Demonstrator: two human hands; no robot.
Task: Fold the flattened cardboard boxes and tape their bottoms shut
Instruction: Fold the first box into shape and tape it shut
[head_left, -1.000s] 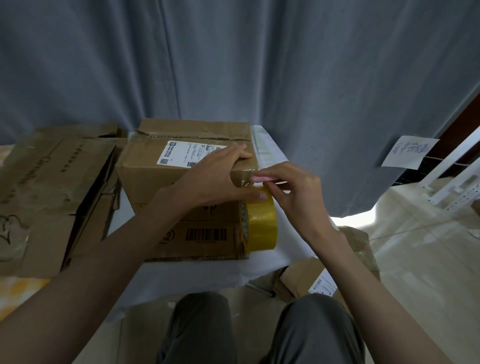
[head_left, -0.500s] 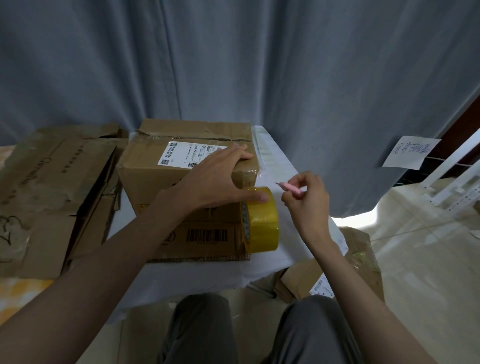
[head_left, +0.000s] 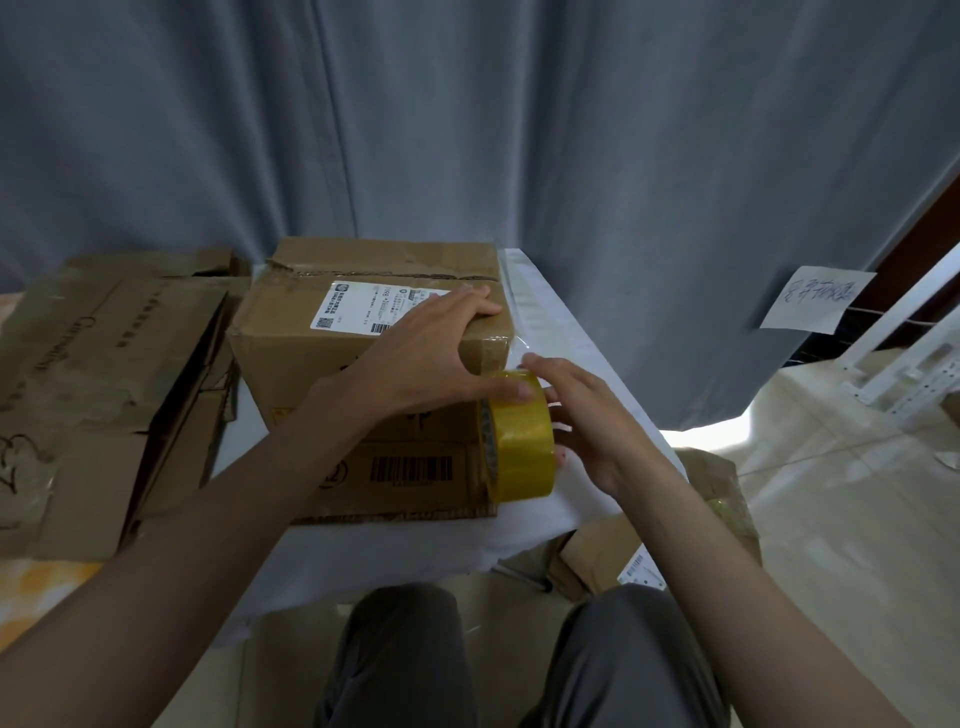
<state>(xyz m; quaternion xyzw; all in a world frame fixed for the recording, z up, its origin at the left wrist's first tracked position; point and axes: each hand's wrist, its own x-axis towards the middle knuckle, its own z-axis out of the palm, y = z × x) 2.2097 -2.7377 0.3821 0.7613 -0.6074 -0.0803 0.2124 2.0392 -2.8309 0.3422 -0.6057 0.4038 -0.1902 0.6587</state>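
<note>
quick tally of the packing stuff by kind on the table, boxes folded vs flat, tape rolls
folded cardboard box: 1
flattened box under it: 1
flattened boxes stacked at left: pile, exact count unclear
yellow tape roll: 1
total: 3 countable items, plus the pile

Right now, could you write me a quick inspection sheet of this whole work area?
Surface: table under a white cloth.
Job's things: folded cardboard box with a shipping label; yellow tape roll on edge at its right side.
Clutter: flattened cardboard stacked on the left; more boxes on the floor.
Hands: left hand rests on the box, thumb on the roll; right hand cups the roll, holding nothing else that I can see.
Cables: nothing seen.
Surroundings: grey curtain, paper note.
</note>
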